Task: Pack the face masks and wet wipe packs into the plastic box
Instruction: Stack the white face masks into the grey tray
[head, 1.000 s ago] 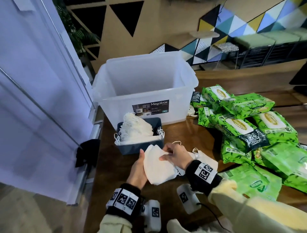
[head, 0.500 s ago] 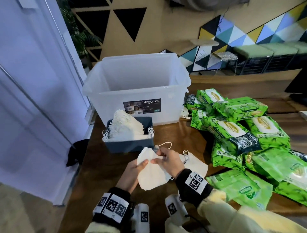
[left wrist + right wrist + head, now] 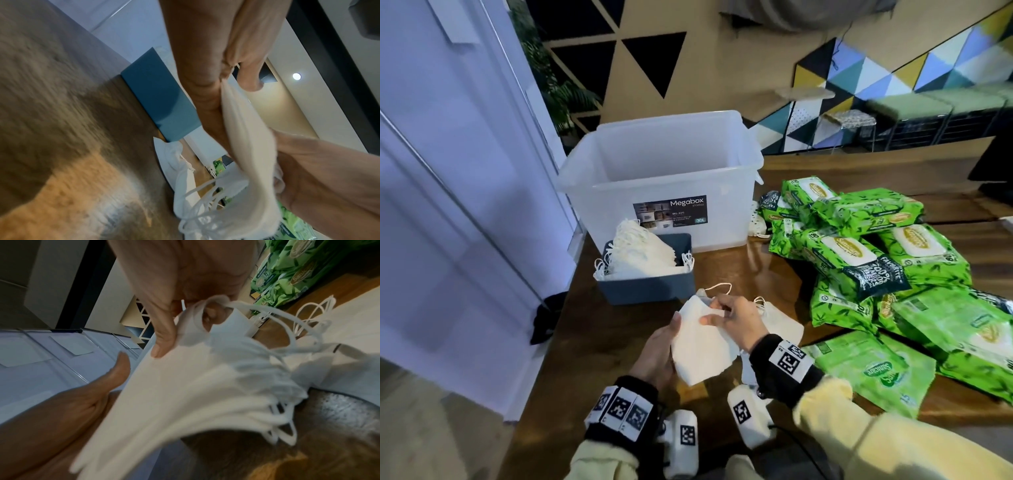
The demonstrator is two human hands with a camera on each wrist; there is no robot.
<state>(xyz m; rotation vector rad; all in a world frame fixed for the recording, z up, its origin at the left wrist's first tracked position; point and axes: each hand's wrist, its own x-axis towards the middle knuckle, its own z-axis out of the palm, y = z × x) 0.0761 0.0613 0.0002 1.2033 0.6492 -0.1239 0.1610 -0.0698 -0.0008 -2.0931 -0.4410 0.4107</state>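
A stack of white face masks (image 3: 702, 346) is held just above the wooden table (image 3: 602, 329), near its front. My left hand (image 3: 657, 353) grips the stack's left edge, thumb on top. My right hand (image 3: 732, 318) pinches its upper right part; the stack (image 3: 185, 389) fans out under that thumb. The same masks (image 3: 246, 129) hang between both hands in the left wrist view. More masks (image 3: 780, 322) lie on the table under my right wrist. A blue tray (image 3: 650, 287) holds further masks (image 3: 640, 250). Behind it stands the clear plastic box (image 3: 664, 178). Green wet wipe packs (image 3: 866, 260) are piled at the right.
A white wall panel (image 3: 448, 205) runs along the table's left edge. A dark cloth (image 3: 548, 315) hangs at that edge. One stray mask (image 3: 756, 226) lies between the box and the wipe packs. Benches (image 3: 914, 116) stand far behind.
Both hands have shifted their hold on the mask stack and lifted it a little. My right hand moved further onto the stack's top. The head view swung slightly.
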